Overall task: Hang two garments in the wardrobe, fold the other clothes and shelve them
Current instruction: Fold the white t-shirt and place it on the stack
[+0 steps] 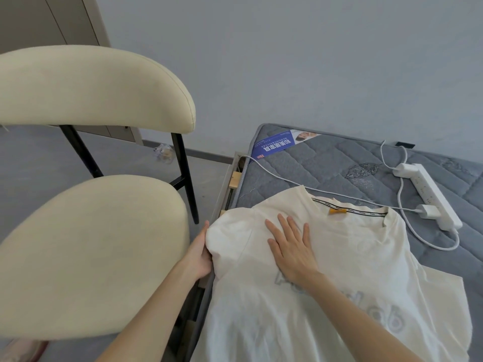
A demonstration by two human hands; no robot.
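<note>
Just at the mattress (313,168) edge, the left hand (201,254) grips one white T-shirt (339,257); the right hand (290,249) presses it, fingers spread. One chair (91,252) stands alongside.

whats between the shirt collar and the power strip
A white charger plugged into the power strip, its cable trailing over the grey mattress, in the head view.

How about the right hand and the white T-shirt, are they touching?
Touching. The head view shows the right hand lying flat on the white T-shirt.

Soft matt cloth T-shirt (326,270); quilted fabric mattress (326,163); glossy plastic power strip (431,194)
</note>
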